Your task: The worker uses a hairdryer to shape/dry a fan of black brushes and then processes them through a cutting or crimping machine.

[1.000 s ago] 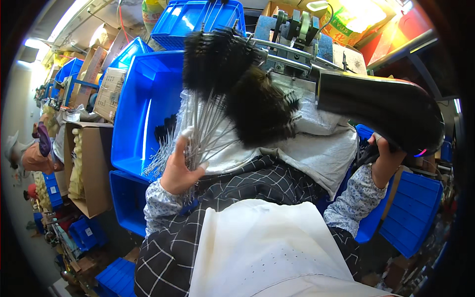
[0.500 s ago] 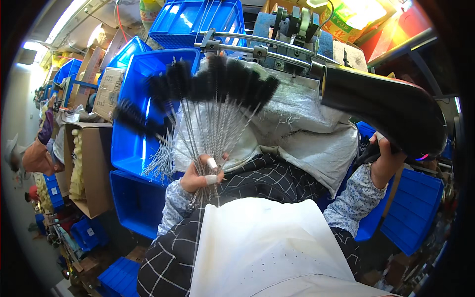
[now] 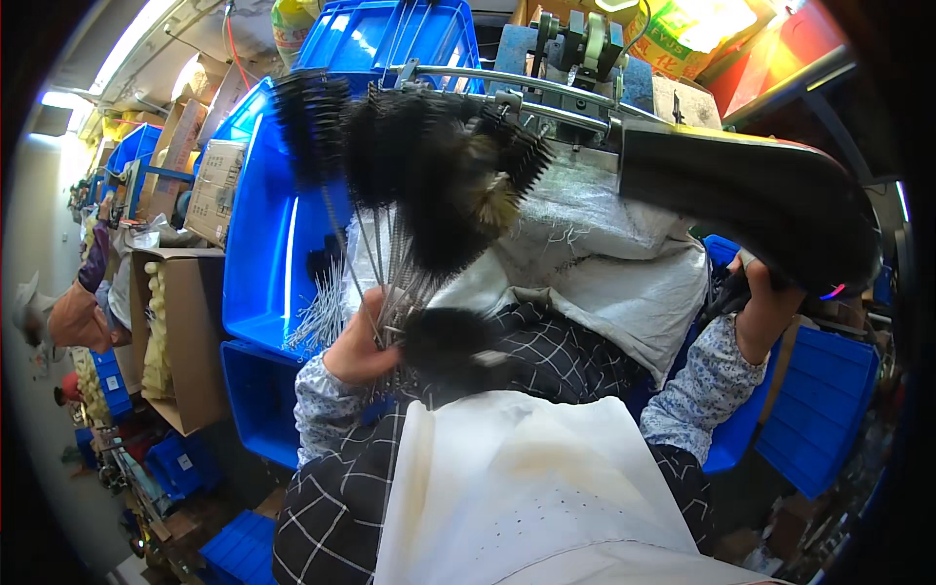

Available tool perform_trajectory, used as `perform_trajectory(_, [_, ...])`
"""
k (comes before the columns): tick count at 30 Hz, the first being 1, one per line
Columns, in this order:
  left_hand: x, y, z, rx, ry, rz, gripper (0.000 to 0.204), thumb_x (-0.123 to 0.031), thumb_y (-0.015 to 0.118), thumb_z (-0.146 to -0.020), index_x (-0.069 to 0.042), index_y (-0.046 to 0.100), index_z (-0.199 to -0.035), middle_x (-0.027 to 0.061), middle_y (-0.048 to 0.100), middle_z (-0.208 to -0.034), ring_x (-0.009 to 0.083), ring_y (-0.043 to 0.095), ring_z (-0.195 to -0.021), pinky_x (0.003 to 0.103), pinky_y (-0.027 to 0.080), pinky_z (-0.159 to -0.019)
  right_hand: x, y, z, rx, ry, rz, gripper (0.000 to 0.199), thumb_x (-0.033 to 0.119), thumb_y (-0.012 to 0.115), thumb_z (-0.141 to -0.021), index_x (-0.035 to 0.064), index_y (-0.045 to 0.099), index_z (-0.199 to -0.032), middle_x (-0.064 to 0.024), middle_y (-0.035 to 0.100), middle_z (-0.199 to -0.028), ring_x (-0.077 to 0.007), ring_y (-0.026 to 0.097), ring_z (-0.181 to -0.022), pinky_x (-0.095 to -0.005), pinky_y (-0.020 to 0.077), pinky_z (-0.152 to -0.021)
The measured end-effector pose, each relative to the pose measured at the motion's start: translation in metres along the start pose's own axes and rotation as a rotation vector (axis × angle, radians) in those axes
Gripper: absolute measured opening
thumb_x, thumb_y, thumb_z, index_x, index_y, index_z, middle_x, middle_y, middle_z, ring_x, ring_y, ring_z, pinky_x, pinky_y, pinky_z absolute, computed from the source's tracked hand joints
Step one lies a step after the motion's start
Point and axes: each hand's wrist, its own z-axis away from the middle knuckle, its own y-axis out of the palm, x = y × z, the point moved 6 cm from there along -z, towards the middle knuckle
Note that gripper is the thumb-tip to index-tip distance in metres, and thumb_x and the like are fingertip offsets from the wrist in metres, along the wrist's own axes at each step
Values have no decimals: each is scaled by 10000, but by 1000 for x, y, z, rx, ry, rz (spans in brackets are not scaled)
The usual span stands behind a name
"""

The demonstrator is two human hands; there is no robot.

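Note:
My left hand is closed round the twisted wire stems of a bundle of black bristle brushes. Their heads fan upward over my lap, and some are blurred. One brush head lies low beside the fingers and hides part of them. To the right, my right hand is curled beneath the end of a thick black tubular cover. Something dark is at its fingers, partly hidden, and I cannot make out what it is.
A machine with metal rods stands ahead, with a whitish woven sheet below it. Blue bins stand at the left, one with wire stems. A carton stands farther left, near another person.
The brush bundle has tilted and its heads have bunched together and blurred. One head now hangs low by my left hand. My right hand stays nearly in place.

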Motion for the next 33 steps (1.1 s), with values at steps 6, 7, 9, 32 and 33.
perform_trajectory(6, [-12,-27,0,-167,179,-674,482,-25,573,-586,23,422,-1041,251,479,-1003,346,529,-829,346,434,-726,-13,-5,-3,47,24,164,355,-44,551,-658,-54,437,-994,-111,568,-734,-148,528,-532,-238,451,-512])
perform_trajectory(7, [-17,-29,1,-238,214,-753,489,-25,581,-549,-28,452,-1020,263,463,-1006,361,528,-785,361,445,-671,-14,-1,0,39,100,26,336,-39,555,-656,-52,444,-973,-104,565,-709,-149,531,-532,-242,452,-512])
perform_trajectory(9, [-31,-26,-3,-238,305,-836,456,-11,572,-571,-17,456,-1012,225,497,-941,336,532,-729,361,434,-672,-18,-1,1,30,175,-115,317,-34,559,-654,-51,452,-952,-97,561,-683,-150,533,-532,-246,454,-513])
perform_trajectory(32, [41,-58,-2,-450,415,-893,506,5,601,-566,-129,496,-1043,162,490,-884,317,523,-702,362,431,-554,-3,20,1,75,100,-254,310,-77,559,-640,-30,480,-936,-104,561,-721,-159,535,-543,-254,460,-492])
perform_trajectory(33, [35,-56,-4,-449,373,-809,525,21,592,-561,-128,487,-1053,174,473,-914,321,519,-701,366,432,-554,-8,20,5,34,135,-346,357,-75,545,-634,-25,461,-977,-113,558,-764,-161,534,-553,-261,463,-489])
